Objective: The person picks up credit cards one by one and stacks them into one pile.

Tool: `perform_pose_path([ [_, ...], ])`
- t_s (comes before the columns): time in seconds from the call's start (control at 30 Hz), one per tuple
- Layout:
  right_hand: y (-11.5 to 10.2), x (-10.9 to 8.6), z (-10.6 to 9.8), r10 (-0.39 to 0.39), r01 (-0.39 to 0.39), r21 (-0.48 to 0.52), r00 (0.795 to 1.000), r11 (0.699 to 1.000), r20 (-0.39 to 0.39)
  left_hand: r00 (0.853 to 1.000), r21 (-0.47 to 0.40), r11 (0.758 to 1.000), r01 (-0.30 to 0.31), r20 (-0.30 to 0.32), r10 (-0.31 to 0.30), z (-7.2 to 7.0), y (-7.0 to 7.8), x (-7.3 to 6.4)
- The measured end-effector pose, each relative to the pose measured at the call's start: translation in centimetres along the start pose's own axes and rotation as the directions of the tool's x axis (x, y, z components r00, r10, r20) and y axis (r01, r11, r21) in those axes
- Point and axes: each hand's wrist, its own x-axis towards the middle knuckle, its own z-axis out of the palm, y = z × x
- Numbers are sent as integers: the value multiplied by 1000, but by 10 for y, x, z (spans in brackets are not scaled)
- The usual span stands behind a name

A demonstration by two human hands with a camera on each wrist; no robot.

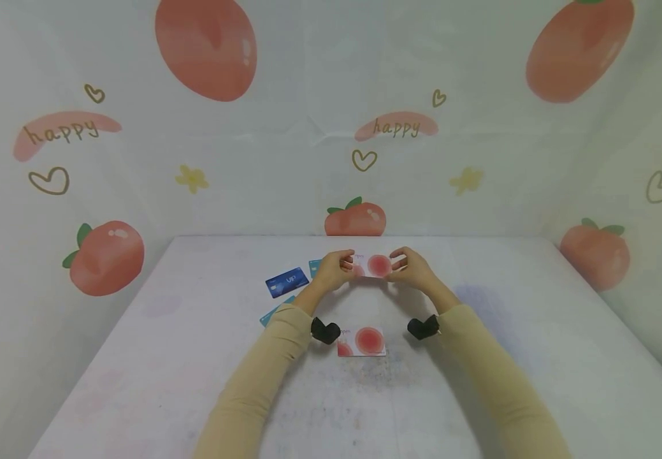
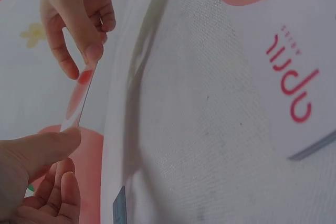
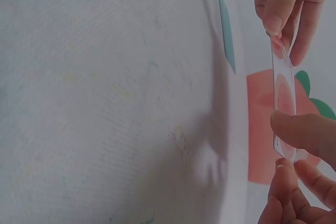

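Note:
Raised above the far half of the table, a white card with red-pink circles (image 1: 373, 265) is held between both hands. My left hand (image 1: 333, 270) pinches its left end between thumb and fingers, and my right hand (image 1: 413, 268) pinches the right end. In the right wrist view the card (image 3: 284, 93) appears almost edge-on, a thumb at each end. A second white card with the same red circles (image 1: 361, 342) lies flat on the table between the forearms; its red lettering shows large in the left wrist view, on this card (image 2: 291, 77).
Left of my left hand lie a dark blue VIP card (image 1: 287, 282), a light blue card (image 1: 315, 268) partly behind the hand, and another light blue card (image 1: 276, 312) partly under the sleeve. A white table (image 1: 193, 382) meets a fruit-printed backdrop (image 1: 285, 166) behind.

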Motion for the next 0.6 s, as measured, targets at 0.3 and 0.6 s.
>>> perform_pose_path([
  [0.3,2,-2,-1,-14,14,-3,1000,1000,8,1000,57,998,-19,21,18,-1,6,-8],
  [0.6,2,-5,-2,-35,35,-3,999,999,13,999,74,996,-41,31,39,-3,5,-12],
])
